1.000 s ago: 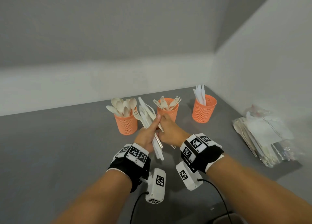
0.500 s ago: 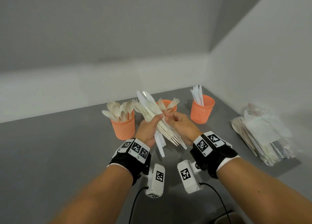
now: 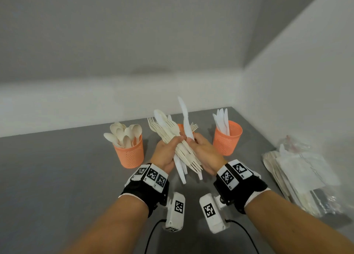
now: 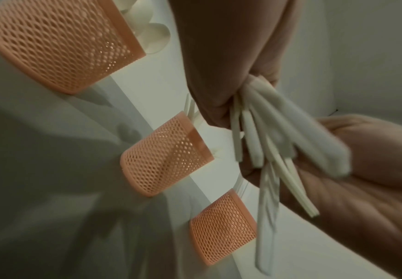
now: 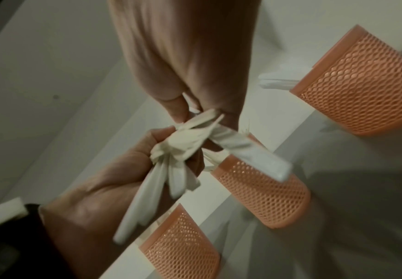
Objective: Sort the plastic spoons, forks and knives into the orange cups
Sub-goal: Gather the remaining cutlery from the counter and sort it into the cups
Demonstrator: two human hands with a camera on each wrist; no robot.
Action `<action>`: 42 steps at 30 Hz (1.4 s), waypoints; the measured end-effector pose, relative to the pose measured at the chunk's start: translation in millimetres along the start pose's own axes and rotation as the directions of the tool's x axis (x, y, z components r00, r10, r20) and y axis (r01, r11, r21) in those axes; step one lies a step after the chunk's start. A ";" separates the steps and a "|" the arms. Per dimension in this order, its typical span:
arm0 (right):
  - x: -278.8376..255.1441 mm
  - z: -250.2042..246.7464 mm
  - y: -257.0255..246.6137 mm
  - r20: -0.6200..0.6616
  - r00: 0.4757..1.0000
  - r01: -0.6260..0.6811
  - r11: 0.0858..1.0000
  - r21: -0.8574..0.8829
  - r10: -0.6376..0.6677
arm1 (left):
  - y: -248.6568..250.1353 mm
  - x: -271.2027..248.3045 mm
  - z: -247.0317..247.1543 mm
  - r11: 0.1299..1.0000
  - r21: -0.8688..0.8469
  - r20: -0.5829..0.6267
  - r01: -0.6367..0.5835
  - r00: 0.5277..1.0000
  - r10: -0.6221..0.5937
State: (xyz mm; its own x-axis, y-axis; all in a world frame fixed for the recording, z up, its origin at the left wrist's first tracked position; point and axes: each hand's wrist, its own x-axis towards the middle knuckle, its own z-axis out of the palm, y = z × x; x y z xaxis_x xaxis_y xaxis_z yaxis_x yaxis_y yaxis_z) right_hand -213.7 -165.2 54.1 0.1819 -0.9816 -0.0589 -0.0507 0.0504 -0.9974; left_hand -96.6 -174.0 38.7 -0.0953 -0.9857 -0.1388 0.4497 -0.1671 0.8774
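My left hand (image 3: 166, 154) grips a fanned bundle of cutlery (image 3: 173, 137), smooth cream forks and flat white handles, above the matte grey worktop (image 3: 57, 177). My right hand (image 3: 205, 154) pinches a serrated white knife (image 3: 185, 119), lifted upright from the bundle. Behind stand three perforated orange mesh cups: spoon cup (image 3: 130, 154), fork cup (image 3: 181, 127) and knife cup (image 3: 227, 140).
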 end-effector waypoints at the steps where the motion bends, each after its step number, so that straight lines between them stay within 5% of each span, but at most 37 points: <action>1: 1.7 -3.2 0.8 -0.016 1.000 0.009 1.000 -0.016 -0.009 | -0.9 0.5 2.8 1.000 -0.004 -0.016 -0.004 1.000 0.004; 7: 14.7 -25.2 6.5 -0.095 0.993 0.053 0.993 -0.108 -0.063 | -3.8 11.1 11.6 0.999 -0.047 -0.080 -0.015 0.997 0.011; 12: 28.5 -56.4 -6.2 -0.128 0.978 0.139 0.972 -0.188 -0.164 | 0.6 12.8 18.0 0.997 -0.057 -0.020 -0.059 0.998 0.058; 18: 63.3 -110.1 -41.0 -0.348 0.841 0.325 0.901 -0.289 -0.415 | -2.1 16.3 14.3 0.998 -0.044 0.043 -0.038 0.998 0.040; 26: 93.6 -129.5 17.8 -0.408 0.898 0.049 0.958 -0.281 -0.166 | 0.9 11.4 14.9 0.997 0.027 0.092 -0.068 0.994 0.065; 28: 92.2 -130.6 22.0 -0.445 0.868 0.085 0.949 -0.304 -0.220 | -0.3 15.9 10.2 0.999 0.027 0.040 -0.035 0.999 0.033; 31: 82.4 -122.3 12.5 -0.477 0.753 0.234 0.861 -0.451 -0.454 | -3.1 23.4 6.2 1.000 -0.008 -0.033 -0.013 0.999 0.013; 33: 69.8 -105.3 1.6 -0.396 0.715 0.350 0.786 -0.509 -0.576 | -2.3 26.7 7.1 0.998 -0.062 -0.060 -0.030 0.998 0.027; 36: 42.1 -71.1 -10.0 -0.095 0.842 0.457 0.796 -0.397 -0.531 | 1.7 27.6 13.1 0.991 -0.110 -0.084 -0.080 0.994 0.071; 38: 24.6 -51.7 -8.0 0.157 0.872 0.484 0.764 -0.428 -0.464 | 4.3 28.2 14.5 0.987 -0.125 -0.167 -0.099 0.983 0.078; 40: 13.9 -38.6 -2.3 0.346 0.855 0.519 0.603 -0.606 -0.387 | 6.1 28.7 14.4 0.988 -0.122 -0.250 -0.096 0.966 0.063; 42: 10.9 -27.2 2.2 0.396 0.873 0.481 0.367 -0.796 -0.284 | 7.1 28.9 13.7 0.986 -0.144 -0.316 -0.084 0.948 0.035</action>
State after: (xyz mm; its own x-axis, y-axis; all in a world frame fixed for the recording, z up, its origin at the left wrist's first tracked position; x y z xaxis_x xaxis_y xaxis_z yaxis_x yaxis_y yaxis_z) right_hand -238.5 -180.8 52.3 0.5622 -0.7984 0.2156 -0.7132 -0.6000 -0.3623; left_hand -108.3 -203.4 47.2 0.2060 -0.9470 -0.2464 0.5793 -0.0850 0.8107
